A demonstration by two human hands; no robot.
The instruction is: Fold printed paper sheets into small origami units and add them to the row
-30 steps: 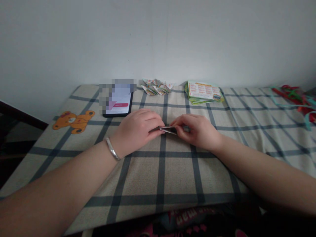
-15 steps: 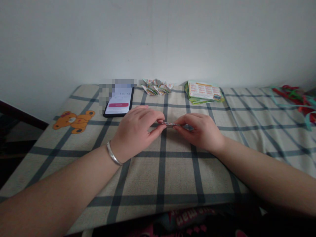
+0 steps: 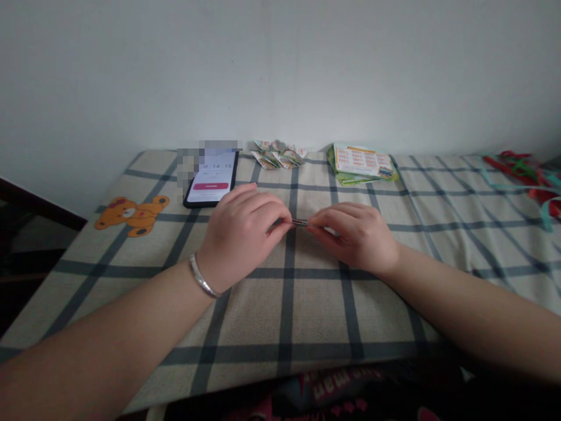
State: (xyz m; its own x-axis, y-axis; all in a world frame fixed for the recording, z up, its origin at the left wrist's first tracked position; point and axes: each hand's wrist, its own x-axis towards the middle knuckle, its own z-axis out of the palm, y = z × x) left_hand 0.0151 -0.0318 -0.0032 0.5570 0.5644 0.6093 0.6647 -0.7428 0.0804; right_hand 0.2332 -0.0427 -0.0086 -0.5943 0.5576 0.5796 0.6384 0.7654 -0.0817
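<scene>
Between my hands is a thin folded paper (image 3: 300, 222), seen nearly edge-on, with a short patterned middle part showing. My left hand (image 3: 248, 234), with a silver bangle at its wrist, pinches the left end between thumb and fingers. At the other end, the thumb and fingertips of my right hand (image 3: 357, 237) are closed on the same paper. Both hands are just above the checked cloth (image 3: 315, 310). Behind them sit several folded paper pieces (image 3: 279, 156) in a small group, and a stack of printed paper cards (image 3: 363, 164) lies to their right.
A phone (image 3: 211, 181) showing a timer lies behind my left hand. An orange bear cutout (image 3: 132, 215) is at the left of the cloth. Red, green and pale blue ribbons (image 3: 532, 178) lie at the far right. A white wall (image 3: 280, 70) stands behind the table.
My fingers have shifted slightly along the folded paper, and less of it shows between them. My left fingers have closed in a little more. The other things have stayed put.
</scene>
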